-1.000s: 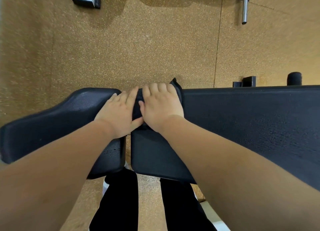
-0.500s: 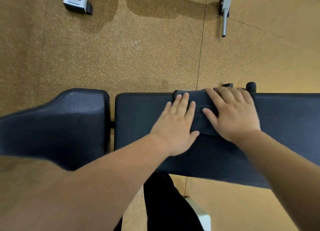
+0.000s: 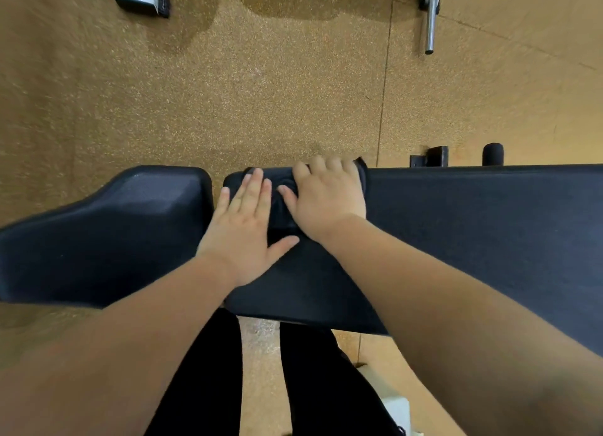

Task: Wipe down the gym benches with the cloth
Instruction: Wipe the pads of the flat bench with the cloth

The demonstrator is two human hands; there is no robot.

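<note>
We press the dark cloth (image 3: 283, 196) flat on the long bench pad (image 3: 473, 213) near its left end, left hand (image 3: 247, 226) and right hand (image 3: 326, 200) spread open on top. Next we should slide it along.

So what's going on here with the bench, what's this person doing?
A person is wiping a black gym bench with a dark cloth. Both hands press flat on the cloth: the left hand lies near the end of the long back pad, and the right hand has its fingers curled over the pad's far edge. The separate seat pad sits just beyond the gap to the left, with neither hand on it.
</note>
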